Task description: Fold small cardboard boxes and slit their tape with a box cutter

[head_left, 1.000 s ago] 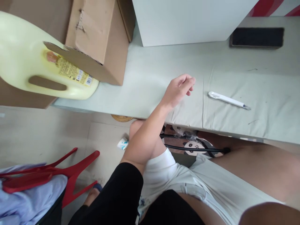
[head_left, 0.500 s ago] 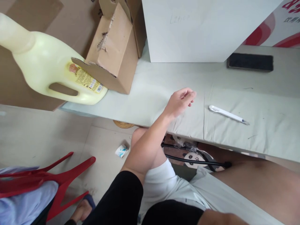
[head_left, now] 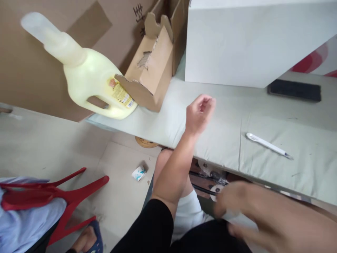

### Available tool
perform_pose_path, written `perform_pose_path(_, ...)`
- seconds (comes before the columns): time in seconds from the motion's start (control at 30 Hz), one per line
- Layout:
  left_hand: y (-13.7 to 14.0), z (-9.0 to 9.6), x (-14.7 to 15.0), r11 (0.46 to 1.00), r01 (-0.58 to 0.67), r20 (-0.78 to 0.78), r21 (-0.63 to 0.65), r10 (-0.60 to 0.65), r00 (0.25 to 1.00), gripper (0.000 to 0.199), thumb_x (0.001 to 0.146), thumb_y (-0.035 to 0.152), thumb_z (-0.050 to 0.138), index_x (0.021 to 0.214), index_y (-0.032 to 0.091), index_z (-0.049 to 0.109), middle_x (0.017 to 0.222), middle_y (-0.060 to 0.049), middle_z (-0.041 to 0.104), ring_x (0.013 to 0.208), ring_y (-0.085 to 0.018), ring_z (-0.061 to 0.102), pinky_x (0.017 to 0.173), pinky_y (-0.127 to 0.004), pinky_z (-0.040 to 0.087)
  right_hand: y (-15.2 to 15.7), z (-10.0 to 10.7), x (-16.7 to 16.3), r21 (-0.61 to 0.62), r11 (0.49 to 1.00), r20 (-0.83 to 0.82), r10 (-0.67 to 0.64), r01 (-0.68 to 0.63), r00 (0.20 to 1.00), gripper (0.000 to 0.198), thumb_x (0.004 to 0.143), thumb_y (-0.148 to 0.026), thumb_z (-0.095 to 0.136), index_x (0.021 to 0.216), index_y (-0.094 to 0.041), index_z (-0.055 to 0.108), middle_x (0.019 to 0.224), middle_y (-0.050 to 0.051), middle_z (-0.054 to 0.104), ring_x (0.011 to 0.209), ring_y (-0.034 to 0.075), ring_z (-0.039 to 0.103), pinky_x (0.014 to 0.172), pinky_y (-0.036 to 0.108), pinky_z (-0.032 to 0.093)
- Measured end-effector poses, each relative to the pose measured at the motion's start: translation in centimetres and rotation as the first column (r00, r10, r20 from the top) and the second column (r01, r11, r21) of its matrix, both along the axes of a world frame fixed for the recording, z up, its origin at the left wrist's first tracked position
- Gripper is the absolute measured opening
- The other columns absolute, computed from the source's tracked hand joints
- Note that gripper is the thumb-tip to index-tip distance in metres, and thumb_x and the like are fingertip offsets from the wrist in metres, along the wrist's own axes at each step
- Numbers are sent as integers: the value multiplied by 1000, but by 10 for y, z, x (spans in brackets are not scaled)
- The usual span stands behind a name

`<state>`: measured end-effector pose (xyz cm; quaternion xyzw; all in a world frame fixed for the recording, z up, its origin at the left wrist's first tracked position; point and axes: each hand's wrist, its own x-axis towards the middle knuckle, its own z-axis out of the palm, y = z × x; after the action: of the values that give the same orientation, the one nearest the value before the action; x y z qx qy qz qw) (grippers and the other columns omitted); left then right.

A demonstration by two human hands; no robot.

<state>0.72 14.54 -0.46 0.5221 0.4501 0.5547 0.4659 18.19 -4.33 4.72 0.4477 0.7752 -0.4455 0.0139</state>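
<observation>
My left hand [head_left: 200, 114] is over the cloth-covered table, its fingers curled loosely into a fist and nothing visible in them. Low on the right, my right hand [head_left: 231, 207] hangs in front of the table's edge near my lap. It is smeared by motion, so its fingers are unclear. A white craft knife [head_left: 269, 145] lies on the cloth to the right of my left hand, touched by neither hand. Farther back on the right rests a flat black block [head_left: 295, 90].
A cut brown cardboard box [head_left: 154, 73] and a pale yellow jug [head_left: 92, 80] stand at the table's left end. Behind is a large white box [head_left: 226, 45]. On the floor lie a small white-and-blue container [head_left: 139, 173] and a red chair [head_left: 68, 196] holding a seated person.
My right hand has risen into view from the bottom edge. My left hand has turned upward and its fingers have curled tighter. The view has shifted, moving the table things right and down.
</observation>
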Motion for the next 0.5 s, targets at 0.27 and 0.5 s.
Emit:
perform_pose_path(0.27,-12,37,-72,660,-705,249,260,659,709,27,99,31,44,72,24,45,66,1,42,64,-15,49,71,-31,48,123,19,-58,432,902,-39,18,0,999,34,102,-33,45,128,-21,63,121,11,74,96,23,74,83,38,60)
perform_pose_path(0.5,-2,34,-93,548,-813,392,198,716,578,28,94,21,35,66,23,38,61,2,32,57,-15,41,58,-29,37,204,32,-180,768,624,-221,48,144,974,44,96,-22,52,140,-18,54,151,12,56,143,29,48,115,45,43)
